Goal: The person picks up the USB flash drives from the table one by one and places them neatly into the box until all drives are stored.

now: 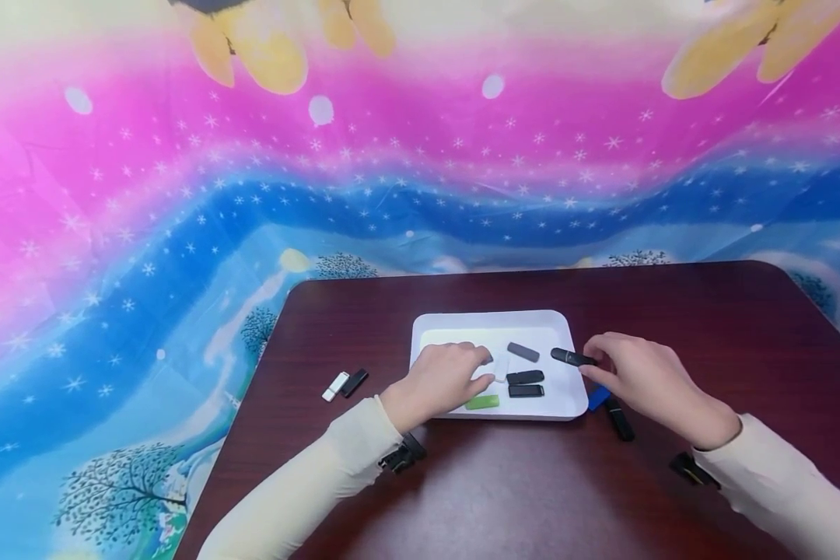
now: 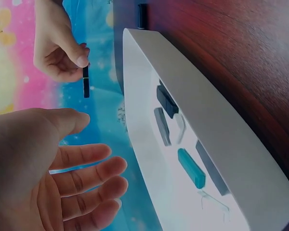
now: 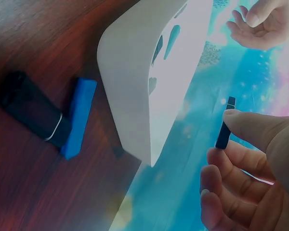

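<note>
My right hand [image 1: 647, 381] pinches a slim black USB stick [image 1: 567, 356] with a pale band between thumb and fingers, over the right rim of a white tray [image 1: 490, 317]. In the right wrist view the same USB stick [image 3: 224, 132] points away from the thumb. Above the tray's left part is my left hand [image 1: 444, 377], its fingers loosely spread and holding nothing in the left wrist view. Inside the tray lie a grey stick [image 1: 523, 352], two black sticks [image 1: 526, 391], a green stick [image 1: 482, 402] and a whitish clear piece [image 1: 502, 369], partly hidden by the left hand.
Right of the tray, a blue stick [image 3: 80, 118] and a thicker black stick [image 3: 36, 108] touch on the dark red wooden table [image 1: 518, 482]. To the left lie a white stick [image 1: 336, 386] and a black one [image 1: 355, 383]. A patterned cloth [image 1: 392, 187] hangs behind the table.
</note>
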`<action>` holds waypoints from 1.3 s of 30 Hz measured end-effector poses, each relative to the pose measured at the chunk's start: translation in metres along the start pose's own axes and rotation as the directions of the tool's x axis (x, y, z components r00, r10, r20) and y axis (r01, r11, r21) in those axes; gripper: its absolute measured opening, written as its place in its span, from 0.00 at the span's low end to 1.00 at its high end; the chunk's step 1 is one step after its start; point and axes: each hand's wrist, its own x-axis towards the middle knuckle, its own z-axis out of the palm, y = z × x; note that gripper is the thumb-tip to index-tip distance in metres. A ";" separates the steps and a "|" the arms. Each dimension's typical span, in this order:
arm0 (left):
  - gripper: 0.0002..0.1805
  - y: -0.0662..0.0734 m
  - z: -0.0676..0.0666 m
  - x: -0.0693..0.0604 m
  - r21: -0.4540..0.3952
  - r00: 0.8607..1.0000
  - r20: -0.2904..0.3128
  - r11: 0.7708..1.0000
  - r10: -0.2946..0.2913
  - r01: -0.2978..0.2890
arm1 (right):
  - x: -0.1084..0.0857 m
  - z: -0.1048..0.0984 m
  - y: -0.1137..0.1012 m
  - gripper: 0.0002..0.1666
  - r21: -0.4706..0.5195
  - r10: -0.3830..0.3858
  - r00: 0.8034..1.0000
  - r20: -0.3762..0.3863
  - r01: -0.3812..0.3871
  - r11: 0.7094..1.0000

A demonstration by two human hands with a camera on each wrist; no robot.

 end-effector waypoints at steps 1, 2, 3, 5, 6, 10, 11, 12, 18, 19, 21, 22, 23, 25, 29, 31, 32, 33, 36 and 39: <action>0.15 -0.002 0.001 0.000 0.000 1.000 0.001 1.000 -0.003 0.003 | 0.002 0.001 -0.001 0.13 0.001 -0.004 1.000 0.001 0.004 1.000; 0.15 -0.003 0.001 -0.001 -0.001 1.000 0.002 1.000 -0.007 0.007 | 0.004 0.002 -0.002 0.13 0.004 -0.007 1.000 0.003 0.007 1.000; 0.15 -0.005 0.002 -0.001 -0.002 1.000 0.004 1.000 -0.009 0.009 | 0.006 0.003 -0.004 0.13 0.008 -0.009 1.000 0.007 0.009 1.000; 0.14 -0.008 0.003 -0.001 0.000 1.000 0.013 1.000 -0.015 0.015 | 0.010 0.005 -0.005 0.12 0.010 -0.009 1.000 0.020 0.008 1.000; 0.15 -0.010 0.004 -0.001 -0.002 1.000 0.018 1.000 -0.017 0.017 | 0.012 0.006 -0.006 0.12 0.013 -0.010 1.000 0.029 0.009 1.000; 0.15 -0.014 0.007 0.000 -0.008 0.999 0.038 1.000 -0.024 0.025 | 0.022 0.012 -0.008 0.11 0.011 -0.012 0.998 0.061 0.011 1.000; 0.15 -0.015 0.008 0.001 -0.010 0.999 0.041 1.000 -0.026 0.026 | 0.025 0.014 -0.008 0.11 0.009 -0.014 0.998 0.069 0.014 1.000; 0.15 -0.016 0.009 0.002 -0.013 0.999 0.043 1.000 -0.026 0.027 | 0.028 0.016 -0.009 0.11 0.009 -0.015 0.997 0.077 0.015 1.000; 0.13 -0.019 0.012 0.008 -0.042 0.999 0.034 0.999 -0.020 0.022 | 0.045 0.029 -0.011 0.10 -0.009 -0.016 0.992 0.125 0.017 1.000; 0.13 -0.019 0.012 0.009 -0.048 0.999 0.034 0.999 -0.021 0.022 | 0.047 0.030 -0.012 0.10 -0.014 -0.018 0.991 0.131 0.020 1.000; 0.12 -0.020 0.013 0.011 -0.055 0.999 0.038 0.998 -0.027 0.029 | 0.052 0.034 -0.013 0.09 -0.020 -0.025 0.989 0.143 0.028 0.999; 0.12 -0.020 0.014 0.012 -0.054 0.998 0.045 0.998 -0.034 0.036 | 0.054 0.035 -0.013 0.09 -0.023 -0.028 0.988 0.149 0.032 0.999; 0.12 -0.021 0.014 0.013 -0.051 0.998 0.047 0.998 -0.040 0.043 | 0.056 0.037 -0.014 0.09 -0.027 -0.032 0.987 0.154 0.037 0.999; 0.12 -0.021 0.017 0.015 -0.047 0.997 0.054 0.997 -0.056 0.058 | 0.060 0.039 -0.016 0.09 -0.030 -0.038 0.985 0.170 0.044 0.999; 0.11 -0.022 0.022 0.017 -0.043 0.995 0.064 0.996 -0.076 0.079 | 0.065 0.044 -0.019 0.09 -0.053 -0.039 0.977 0.211 0.051 0.997; 0.11 -0.022 0.023 0.018 -0.044 0.995 0.068 0.996 -0.078 0.081 | 0.067 0.046 -0.020 0.08 -0.066 -0.035 0.973 0.227 0.051 0.996; 0.11 -0.022 0.024 0.018 -0.046 0.995 0.069 0.996 -0.077 0.080 | 0.067 0.048 -0.021 0.08 -0.071 -0.035 0.972 0.232 0.053 0.996; 0.12 -0.021 0.024 0.019 -0.048 0.995 0.070 0.996 -0.074 0.078 | 0.068 0.050 -0.021 0.08 -0.079 -0.035 0.971 0.236 0.055 0.995; 0.12 -0.020 0.025 0.019 -0.053 0.995 0.077 0.996 -0.067 0.071 | 0.069 0.055 -0.022 0.07 -0.081 -0.042 0.969 0.242 0.063 0.995; 0.13 -0.018 0.024 0.019 -0.054 0.995 0.083 0.997 -0.059 0.063 | 0.069 0.060 -0.021 0.06 -0.080 -0.050 0.968 0.246 0.071 0.994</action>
